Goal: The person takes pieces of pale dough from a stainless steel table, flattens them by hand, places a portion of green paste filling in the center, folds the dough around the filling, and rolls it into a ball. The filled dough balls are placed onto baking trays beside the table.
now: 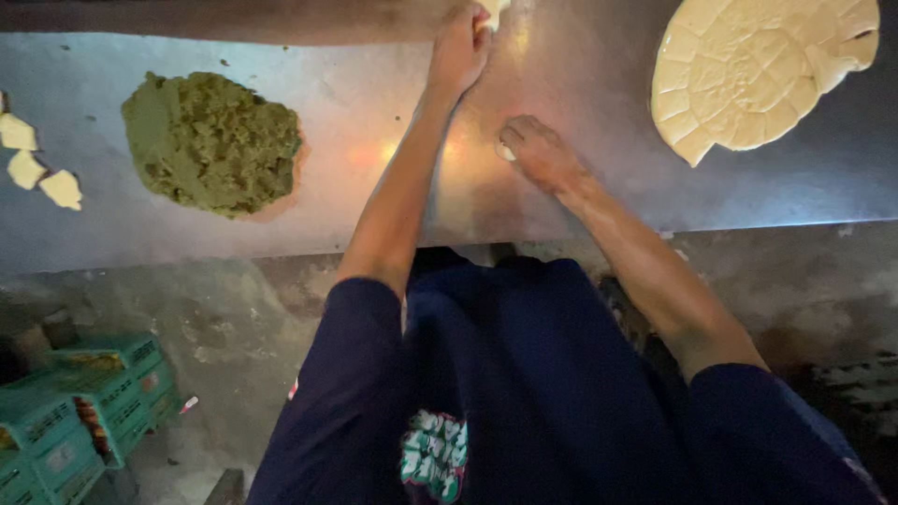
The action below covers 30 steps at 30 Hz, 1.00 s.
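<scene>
- On the shiny metal tabletop (374, 122), seen from the head camera, a person works with two bare hands.
- Far up at the top edge, the left hand (460, 51) reaches out. Its grip is closed on a small pale piece of dough (493, 9). Most of that piece runs out of the picture, so I cannot tell which way it points.
- Nearer to the person, the right hand (541, 154) lies palm down on the tabletop. Its fingers are curled over a little dough bit (506, 151), which peeks out at the fingertips on the left side. The bit is small and round, so it has no long side to tell.
- Both arms run up from dark blue sleeves (355, 374) at the bottom of the picture.
- At the top right lies a big flat dough sheet (758, 75), pale yellow, with cut lines across it. Its long side runs from the lower left to the upper right. It is well apart from both hands.
- To the left sits a green crumbly heap (213, 140), flat on the tabletop, not in any bowl.
- By the left edge lie three small pale dough chunks (37, 168), close together.
- Down on the floor at the lower left stand green boxes (84, 402). They are shut, so I cannot tell what is inside.
</scene>
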Each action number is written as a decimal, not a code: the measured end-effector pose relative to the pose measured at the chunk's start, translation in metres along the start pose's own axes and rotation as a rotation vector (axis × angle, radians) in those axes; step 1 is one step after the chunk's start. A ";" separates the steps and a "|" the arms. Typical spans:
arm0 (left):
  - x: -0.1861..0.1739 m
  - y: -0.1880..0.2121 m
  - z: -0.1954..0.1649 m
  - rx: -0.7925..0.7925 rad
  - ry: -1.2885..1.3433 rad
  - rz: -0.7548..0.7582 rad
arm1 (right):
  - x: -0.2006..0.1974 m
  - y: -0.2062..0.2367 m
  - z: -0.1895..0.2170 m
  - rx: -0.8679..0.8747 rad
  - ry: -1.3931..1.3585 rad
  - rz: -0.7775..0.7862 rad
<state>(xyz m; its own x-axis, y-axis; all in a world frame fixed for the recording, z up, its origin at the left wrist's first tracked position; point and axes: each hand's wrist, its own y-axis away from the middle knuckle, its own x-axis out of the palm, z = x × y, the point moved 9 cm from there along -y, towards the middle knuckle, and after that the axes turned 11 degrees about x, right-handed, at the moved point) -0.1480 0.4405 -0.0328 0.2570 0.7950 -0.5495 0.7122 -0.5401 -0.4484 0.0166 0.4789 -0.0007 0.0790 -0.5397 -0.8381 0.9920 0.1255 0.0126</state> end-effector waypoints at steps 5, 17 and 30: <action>-0.039 0.107 0.020 -0.433 0.390 0.020 | 0.019 -0.002 -0.011 0.117 -0.105 0.036; -0.148 0.333 0.018 -0.830 1.292 -0.401 | 0.035 -0.034 -0.040 0.395 0.138 -0.053; -0.202 0.389 0.050 -0.860 1.217 -0.545 | 0.077 0.011 -0.006 0.204 0.035 0.165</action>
<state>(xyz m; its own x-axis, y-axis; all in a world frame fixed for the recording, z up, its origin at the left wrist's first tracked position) 0.0440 0.0558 -0.1310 -0.0955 0.7979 0.5952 0.9228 -0.1533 0.3536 0.0328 0.4442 -0.0683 0.2411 -0.4967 -0.8337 0.9656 0.0368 0.2574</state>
